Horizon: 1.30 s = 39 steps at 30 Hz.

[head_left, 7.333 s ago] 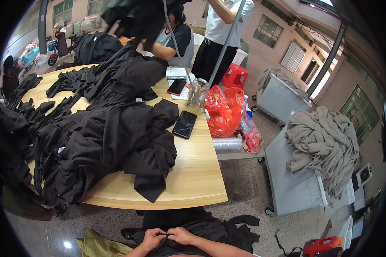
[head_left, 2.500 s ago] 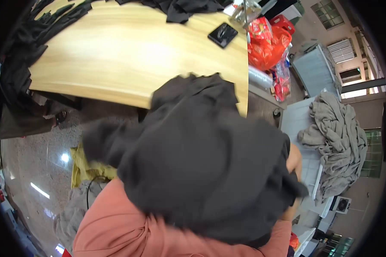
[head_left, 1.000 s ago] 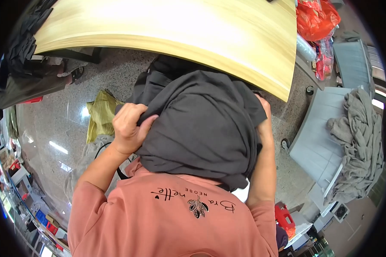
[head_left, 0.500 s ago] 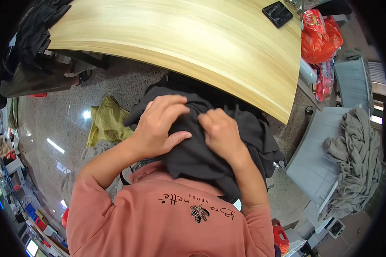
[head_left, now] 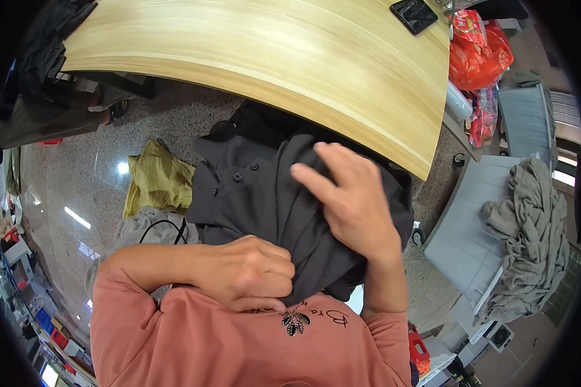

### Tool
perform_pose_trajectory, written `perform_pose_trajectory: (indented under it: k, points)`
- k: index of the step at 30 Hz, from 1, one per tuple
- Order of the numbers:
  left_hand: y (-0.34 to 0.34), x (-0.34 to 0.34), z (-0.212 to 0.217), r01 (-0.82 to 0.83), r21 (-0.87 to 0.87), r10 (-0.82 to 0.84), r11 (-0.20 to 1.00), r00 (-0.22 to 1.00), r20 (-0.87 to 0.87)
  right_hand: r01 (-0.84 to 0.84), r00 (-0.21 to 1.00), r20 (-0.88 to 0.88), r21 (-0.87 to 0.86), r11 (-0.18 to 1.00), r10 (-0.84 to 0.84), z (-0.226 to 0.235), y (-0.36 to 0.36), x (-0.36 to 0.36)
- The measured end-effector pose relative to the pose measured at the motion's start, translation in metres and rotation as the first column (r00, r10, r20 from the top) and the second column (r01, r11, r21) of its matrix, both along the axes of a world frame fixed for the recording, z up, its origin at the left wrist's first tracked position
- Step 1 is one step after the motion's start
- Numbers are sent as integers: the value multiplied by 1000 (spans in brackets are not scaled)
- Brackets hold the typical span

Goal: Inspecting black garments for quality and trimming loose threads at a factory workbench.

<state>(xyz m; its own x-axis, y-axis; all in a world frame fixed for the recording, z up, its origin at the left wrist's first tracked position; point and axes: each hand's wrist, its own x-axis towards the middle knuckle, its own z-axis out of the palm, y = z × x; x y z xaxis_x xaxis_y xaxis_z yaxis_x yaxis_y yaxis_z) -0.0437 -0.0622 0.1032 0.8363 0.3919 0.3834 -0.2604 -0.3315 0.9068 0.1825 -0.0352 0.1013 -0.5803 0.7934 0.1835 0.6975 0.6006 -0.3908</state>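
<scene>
A dark grey garment (head_left: 252,200) with several dark buttons lies bunched across my lap, its far side close to the table edge. My left hand (head_left: 245,274) is closed on the fabric's near edge, right against my chest. Over the garment's right part is my right hand (head_left: 355,203), slightly blurred, its thumb and fingers apart and pointing toward the table. It lies on or just above the folds; I cannot tell which. The underside of the garment is hidden.
A wooden table (head_left: 252,45) stands ahead, with a black phone (head_left: 414,15) at its far right. Right of me, a grey cart (head_left: 455,238) carries crumpled grey cloth (head_left: 529,238). Olive cloth (head_left: 158,177) lies at left. Someone's foot (head_left: 117,111) shows beyond it.
My left hand has come down toward my chest and closed on the fabric. My right hand has opened and shifted slightly right. The garment's buttoned part now shows on the left.
</scene>
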Motion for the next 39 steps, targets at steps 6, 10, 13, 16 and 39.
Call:
perform_pose_trajectory:
  k: [6,10,13,16,39]
  points:
    - [7,9,5,86,-134,-90,987,996,-24,132,838,-543,98,986,-59,8,-5,-12]
    - [11,0,9,144,-339,-171,930,984,-51,-175,920,-374,-120,977,119,86,-54,19]
    - [12,7,2,111,-224,-176,968,937,-301,-188,981,-147,-514,837,130,75,-59,26]
    - [5,18,-8,91,-145,-154,985,844,-513,-198,967,-249,-579,791,59,45,-51,24]
    - [72,23,-14,-150,294,271,944,859,-434,118,839,-531,-35,992,-118,-16,-39,-7]
